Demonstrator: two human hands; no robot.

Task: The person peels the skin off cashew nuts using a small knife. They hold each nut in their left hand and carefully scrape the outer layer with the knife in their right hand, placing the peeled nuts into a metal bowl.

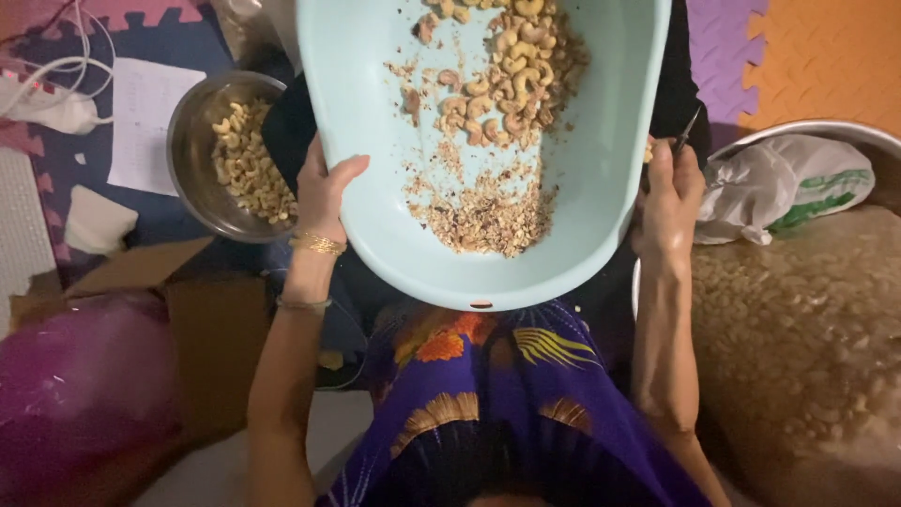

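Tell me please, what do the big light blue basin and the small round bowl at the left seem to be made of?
The basin, gripped by the left hand and the right hand, looks like plastic: pale, matte, evenly coloured, with a smooth moulded rim. The bowl holding cashews looks like metal, probably steel: grey, with a shiny reflecting wall.

- Basin [582,188] at centre, over lap, between left hand [324,192] and right hand [668,202].
- Cashews [511,70] at far end inside; husk scraps [483,211] nearer.
- Metal bowl [192,178] of nuts to left.
- Bag [779,188] in tray [817,130], right.
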